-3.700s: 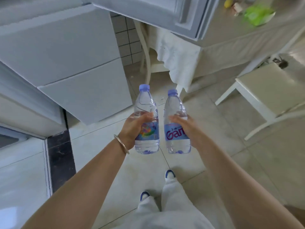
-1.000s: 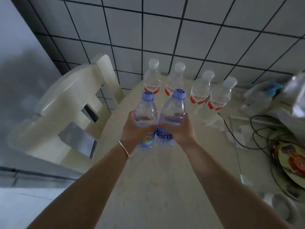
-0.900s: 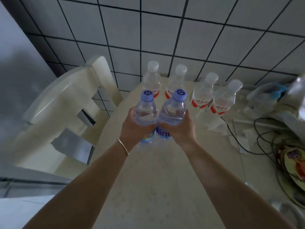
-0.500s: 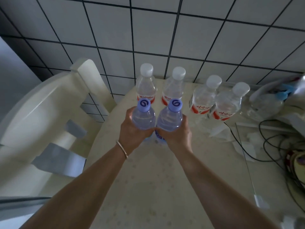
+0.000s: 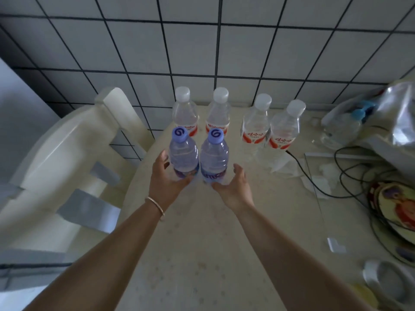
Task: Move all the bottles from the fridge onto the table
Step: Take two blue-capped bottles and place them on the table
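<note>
Two clear water bottles with purple caps stand upright side by side on the cream table (image 5: 195, 254): the left one (image 5: 183, 157) and the right one (image 5: 214, 160). My left hand (image 5: 165, 178) is spread at the left bottle's base, fingers loosened, thumb still beside it. My right hand (image 5: 233, 186) is open just right of the right bottle, apart from it. Behind them several white-capped bottles with red labels (image 5: 185, 115) (image 5: 256, 124) stand in a row along the tiled wall.
A cream chair (image 5: 74, 158) stands against the table's left edge. On the right lie black cables (image 5: 341, 176), crumpled tissue (image 5: 285, 166), a plastic bag (image 5: 386, 117), a colourful round plate (image 5: 395, 207) and a white cup (image 5: 386, 281).
I carried both purple-capped bottles from the fridge to the table, lowered them in front of the white-capped row, and both hands have let go and opened.
</note>
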